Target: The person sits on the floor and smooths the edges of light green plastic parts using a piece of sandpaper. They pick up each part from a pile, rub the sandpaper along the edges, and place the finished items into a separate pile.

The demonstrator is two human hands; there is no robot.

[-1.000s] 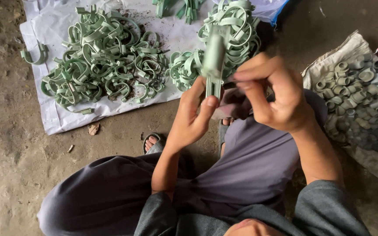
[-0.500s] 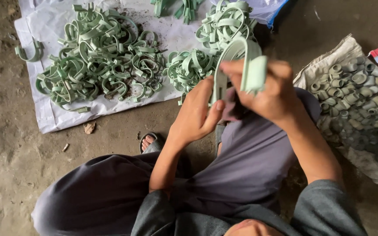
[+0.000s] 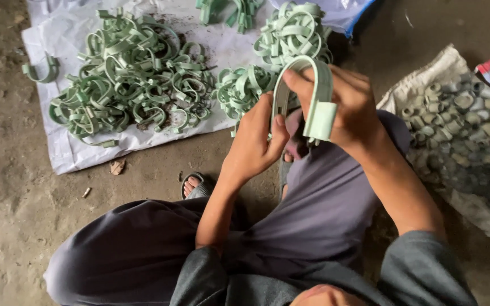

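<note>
I hold one pale green U-shaped plastic clamp (image 3: 317, 93) up in front of me with both hands. My right hand (image 3: 351, 107) grips its curved top and one leg, whose square end points down. My left hand (image 3: 254, 141) pinches the other leg from the left side. Behind the clamp lies a large heap of the same green clamps (image 3: 126, 85) on a white sheet (image 3: 72, 156), and a smaller heap of clamps (image 3: 282, 42) lies just beyond my hands.
A cloth sack (image 3: 426, 73) at the right carries many small grey-green cylindrical caps (image 3: 466, 122). One loose clamp (image 3: 42, 71) lies at the sheet's left edge. My sandalled foot (image 3: 195, 186) rests on the dirt floor (image 3: 12, 226) below the sheet.
The clamp has turned in my hands from pointing straight down to showing its full arch. My right hand shifted right and up onto the curve; the left keeps hold of a leg.
</note>
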